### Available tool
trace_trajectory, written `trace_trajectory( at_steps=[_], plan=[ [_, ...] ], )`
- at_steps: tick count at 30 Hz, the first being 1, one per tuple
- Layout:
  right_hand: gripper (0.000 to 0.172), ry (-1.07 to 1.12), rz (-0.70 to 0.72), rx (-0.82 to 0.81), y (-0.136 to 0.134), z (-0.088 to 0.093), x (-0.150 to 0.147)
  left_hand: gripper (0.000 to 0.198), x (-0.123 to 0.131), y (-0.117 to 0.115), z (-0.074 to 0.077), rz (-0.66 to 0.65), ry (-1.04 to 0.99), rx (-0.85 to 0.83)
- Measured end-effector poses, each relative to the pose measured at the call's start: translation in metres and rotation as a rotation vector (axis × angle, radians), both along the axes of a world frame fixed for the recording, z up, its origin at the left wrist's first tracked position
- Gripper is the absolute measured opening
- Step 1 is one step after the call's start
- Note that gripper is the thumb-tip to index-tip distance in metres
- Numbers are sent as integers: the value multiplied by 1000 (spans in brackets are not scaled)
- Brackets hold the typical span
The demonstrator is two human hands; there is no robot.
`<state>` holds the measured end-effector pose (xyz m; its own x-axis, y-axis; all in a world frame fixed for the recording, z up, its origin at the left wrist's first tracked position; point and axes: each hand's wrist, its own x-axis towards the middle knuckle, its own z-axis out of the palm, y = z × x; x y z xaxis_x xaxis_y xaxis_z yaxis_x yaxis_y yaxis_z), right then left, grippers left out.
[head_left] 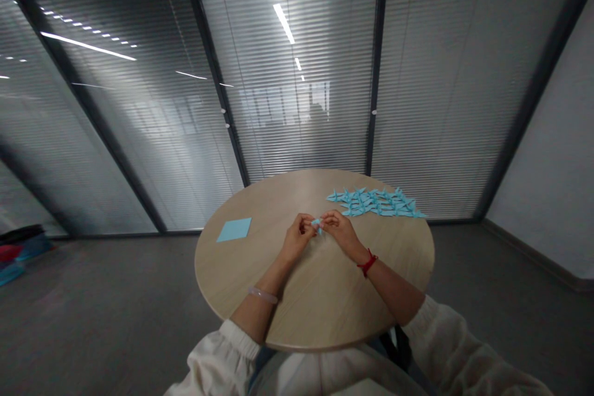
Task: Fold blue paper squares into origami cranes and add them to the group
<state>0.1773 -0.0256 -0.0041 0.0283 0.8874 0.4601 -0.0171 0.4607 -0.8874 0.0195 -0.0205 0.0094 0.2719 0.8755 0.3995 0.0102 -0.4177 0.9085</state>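
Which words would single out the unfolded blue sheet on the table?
Start at the round light wooden table. On its left part lies a flat square sheet of light blue paper. Unlike the folded light blue paper figures clustered far right and the small folded blue piece pinched by the left hand and right hand, it is unfolded and lies alone.

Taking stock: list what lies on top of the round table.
On the table: a blue paper square, a cluster of folded blue pieces, and the left hand and right hand pinching a small blue piece, mostly hidden in their grip.
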Motion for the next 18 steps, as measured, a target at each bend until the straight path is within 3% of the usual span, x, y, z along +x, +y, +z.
trace_trajectory(
  at_steps=[11, 18],
  plan=[
    [24, -50, 26, -16, 4, -6, 1, 37, -3, 7, -6, -17, -21, 0],
    [25, -141, 47, 30, -3, 0, 0, 43, -3, 8, -8, -44, -6, -29]
  ],
)
